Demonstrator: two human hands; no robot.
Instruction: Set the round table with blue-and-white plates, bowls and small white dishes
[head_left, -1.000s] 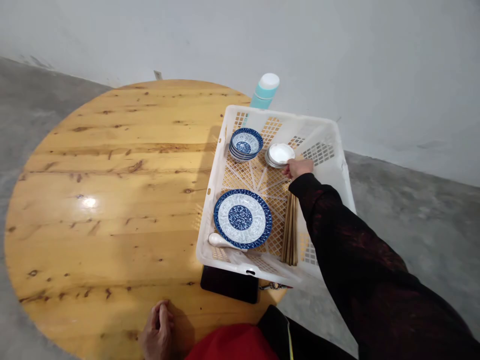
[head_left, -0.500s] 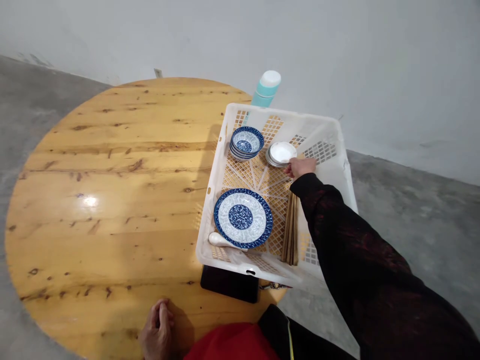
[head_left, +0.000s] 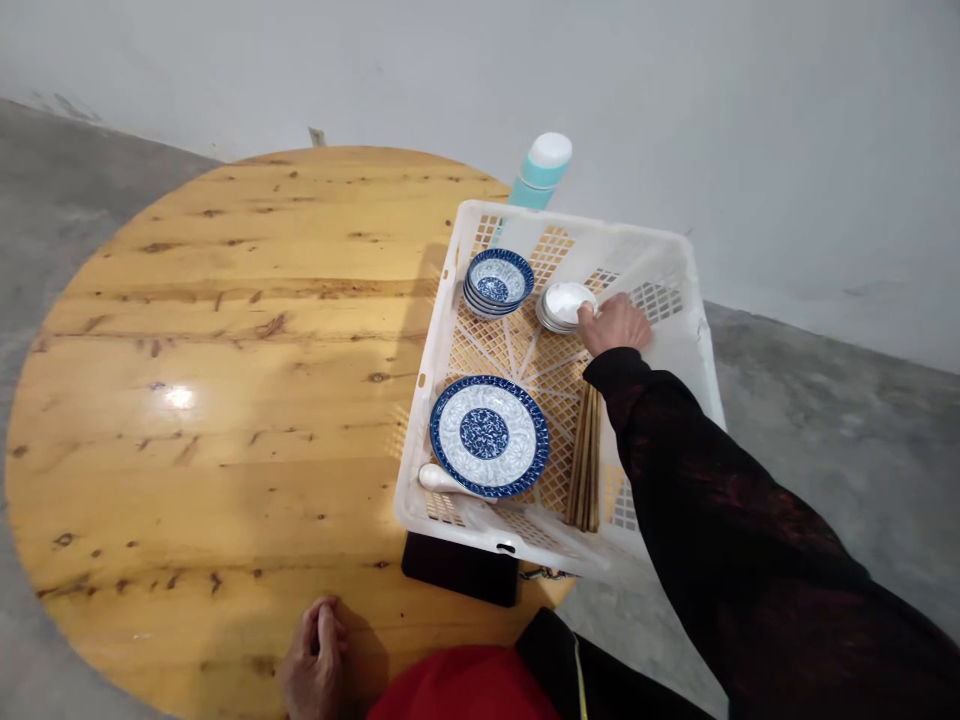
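Right at the heart of it is the stack of small white saucers (head_left: 564,303), sitting toward the far side of the white plastic crate (head_left: 679,345), and the right hand (head_left: 616,324) is on it. The fingertips meet the stack's right-hand rim, the thumb lies along the near edge and the fingers are gently bent. Whether they have actually pinched a saucer or only rest against it, I cannot tell from this angle. The dark sleeve (head_left: 712,520) runs back across the crate's right corner toward the camera. Just left of the saucers, close but apart, stands a stack of blue-patterned bowls (head_left: 498,281), nested and upright. Nearer the person, on the lattice floor of the crate, lies a large blue-and-white plate (head_left: 489,436), flat, with a white spoon (head_left: 442,481) tucked at its near-left edge, its handle passing under the plate's rim. To the right of the plate a bundle of wooden chopsticks (head_left: 585,470) lies lengthwise, partly covered by the sleeve. Behind the crate's far wall a teal bottle (head_left: 541,172) with a white cap pokes up. The crate rests on the right side of a round wooden table (head_left: 225,380), its near edge riding on a flat black object (head_left: 459,570). Down at the table's near rim, well apart from all this, the left hand (head_left: 315,668) rests on the wood with fingers curled loosely under and nothing in them.
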